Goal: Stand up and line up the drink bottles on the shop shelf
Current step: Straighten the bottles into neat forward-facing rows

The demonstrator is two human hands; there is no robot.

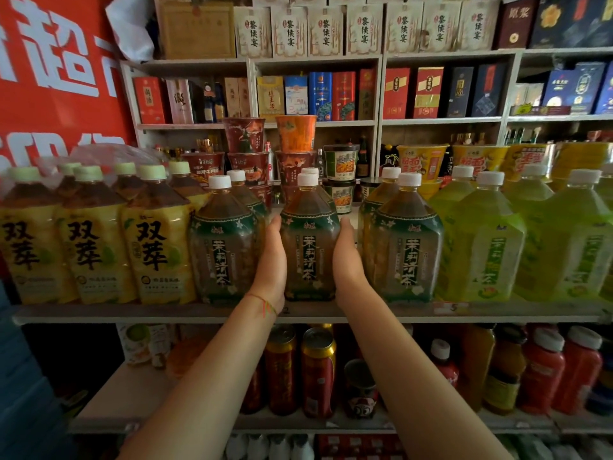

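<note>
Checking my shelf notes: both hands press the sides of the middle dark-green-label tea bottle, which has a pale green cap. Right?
Not quite: the head view shows the cap is white. Otherwise yes, the left hand and right hand press the sides of the middle tea bottle.

Amber tea bottle [310, 247] with white cap, green flowered label, red banner [56, 68]

Red banner [49, 68] with large white characters covers the left wall. White shelving unit [379, 94] behind holds rows of boxed goods [361, 28]; instant noodle cups [295, 137] stacked in front. Lower shelf [139, 386] carries cans. Lighting dim.
</note>
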